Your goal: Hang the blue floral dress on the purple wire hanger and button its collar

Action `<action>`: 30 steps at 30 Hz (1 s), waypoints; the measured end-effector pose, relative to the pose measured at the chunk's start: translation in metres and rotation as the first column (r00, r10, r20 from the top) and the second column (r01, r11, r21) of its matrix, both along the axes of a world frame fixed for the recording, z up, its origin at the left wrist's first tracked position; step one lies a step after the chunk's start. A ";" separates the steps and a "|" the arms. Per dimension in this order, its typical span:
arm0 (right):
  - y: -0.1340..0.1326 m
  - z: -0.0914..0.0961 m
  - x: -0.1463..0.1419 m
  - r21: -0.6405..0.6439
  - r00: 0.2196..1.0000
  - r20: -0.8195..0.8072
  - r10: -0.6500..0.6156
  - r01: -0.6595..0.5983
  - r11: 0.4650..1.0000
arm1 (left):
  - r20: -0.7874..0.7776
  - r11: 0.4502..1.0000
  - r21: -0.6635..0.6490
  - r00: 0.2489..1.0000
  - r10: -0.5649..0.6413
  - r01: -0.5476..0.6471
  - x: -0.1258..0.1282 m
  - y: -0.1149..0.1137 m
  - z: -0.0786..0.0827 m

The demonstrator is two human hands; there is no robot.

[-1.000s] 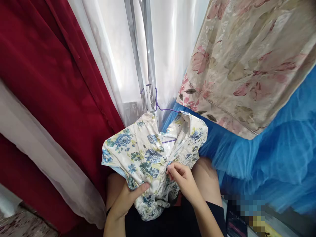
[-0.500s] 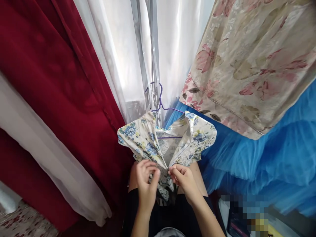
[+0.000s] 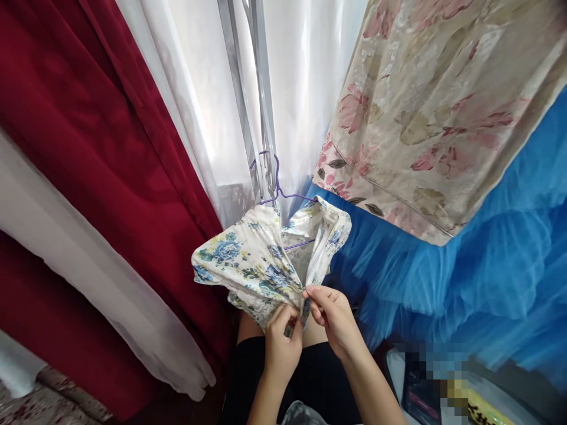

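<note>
Below the hanger (image 3: 280, 190), the right hand (image 3: 332, 310) pinched the garment (image 3: 248, 254); the left hand (image 3: 282, 342), lower, gripped it too; gentle, even tension looked wisest.

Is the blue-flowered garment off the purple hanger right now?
No, the blue-flowered garment hangs on the purple hanger, whose lower bar shows through the garment's front opening.
</note>
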State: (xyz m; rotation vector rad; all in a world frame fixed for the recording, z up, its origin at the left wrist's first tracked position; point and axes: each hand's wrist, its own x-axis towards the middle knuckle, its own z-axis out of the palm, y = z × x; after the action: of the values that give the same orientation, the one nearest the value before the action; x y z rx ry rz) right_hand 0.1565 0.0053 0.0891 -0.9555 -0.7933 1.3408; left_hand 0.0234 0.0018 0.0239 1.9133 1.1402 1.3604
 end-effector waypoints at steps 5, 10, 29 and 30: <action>0.036 0.044 -0.003 0.156 0.998 0.048 -0.044 0.036 0.987 | -0.011 1.000 0.002 1.000 0.006 -0.006 -0.004 0.003 -0.011; 0.079 0.095 -0.011 0.329 0.994 0.021 -0.110 0.097 0.939 | -0.042 0.999 0.012 0.998 0.053 -0.053 -0.007 0.006 -0.014; 0.041 0.103 -0.015 0.505 0.974 0.217 -0.067 -0.054 0.862 | -0.010 0.930 0.364 0.999 -0.047 0.048 -0.031 0.070 0.147; 0.039 0.105 -0.012 0.511 0.972 0.226 -0.072 -0.055 0.858 | -0.094 0.918 0.389 0.994 -0.047 0.080 -0.030 0.073 0.160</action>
State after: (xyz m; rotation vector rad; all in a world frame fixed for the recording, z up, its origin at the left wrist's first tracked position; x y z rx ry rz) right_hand 0.1442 0.0440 0.1941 -0.6888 -1.2569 0.9335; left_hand -0.0065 0.0750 0.1837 2.2841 0.8786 1.5792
